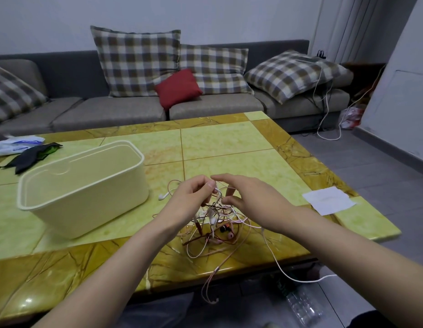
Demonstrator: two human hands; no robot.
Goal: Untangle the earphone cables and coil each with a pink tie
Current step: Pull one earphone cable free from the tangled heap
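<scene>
Many thin pink, white and dark red earphone cables point(218, 217) lie in one big knot on the shiny yellow-green stone table point(229, 143). The knot is close to the table's front edge and near the cream plastic box point(99, 200). The left hand point(193, 197) is curled, pinches a bit of cable at the top of the knot and holds it up a little. The right hand point(246, 195) reaches into the knot from the other side, with one finger pointing out and the others bent down. I cannot tell if it holds a cable or only touches them. One pink cable and one white cable hang down over the front edge. I think the job is near its start: no cable looks pulled free, none is rolled up, and I see no pink tie anywhere. All the pulling apart, rolling and tying are left to do. The white sheet of paper point(328, 200) lies off to the right.
</scene>
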